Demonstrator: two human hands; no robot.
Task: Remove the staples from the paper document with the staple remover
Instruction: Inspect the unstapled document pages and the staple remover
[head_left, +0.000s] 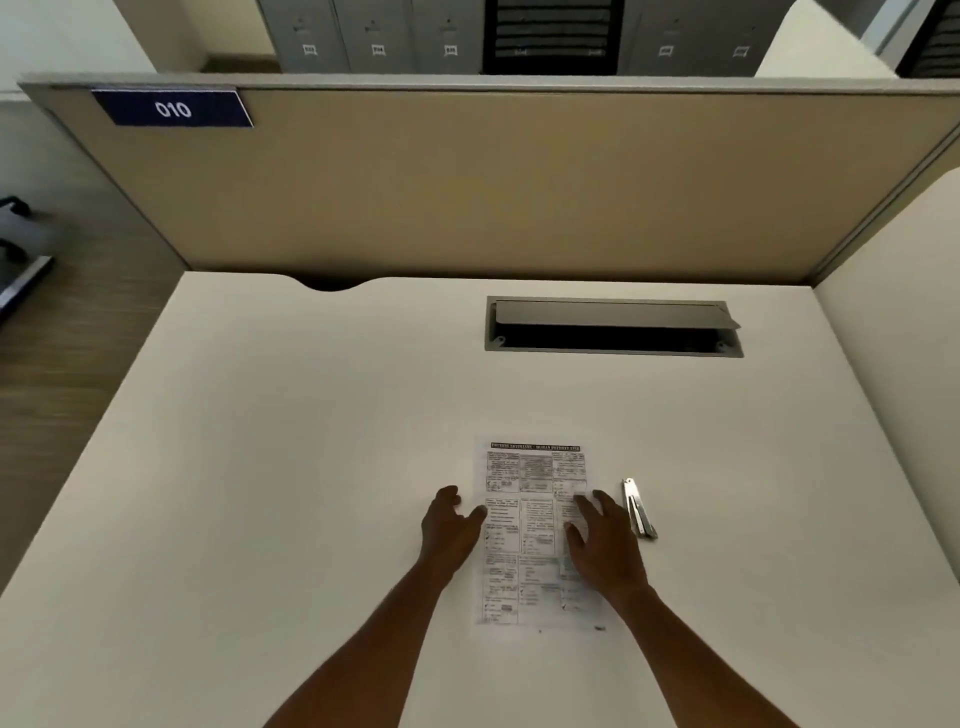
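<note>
Nearest, two bare arms reach out over the pale worktop (311, 467). The left hand (452, 525) sits at the left edge of the paper document (535, 493). Its fingers are spread apart and loose, and they hold nothing. The right hand (605, 540) lies over the right side of the page, with its fingers spread apart too. I cannot tell if it presses down.

The page lies flat, with its dark title at the far end. The staples are too small to see.

The shiny staple remover (638, 509) lies on the worktop just beside the right hand, off the paper.

I think the step now is to hold the page steady and pick up the tool. The left hand should stay down so the page does not slide. The right hand only needs a short reach to the right.

Farther off are an open cable slot (613, 327), a tan divider wall (519, 182) with a blue "010" sign (173, 109), and grey cabinets (374, 36).
</note>
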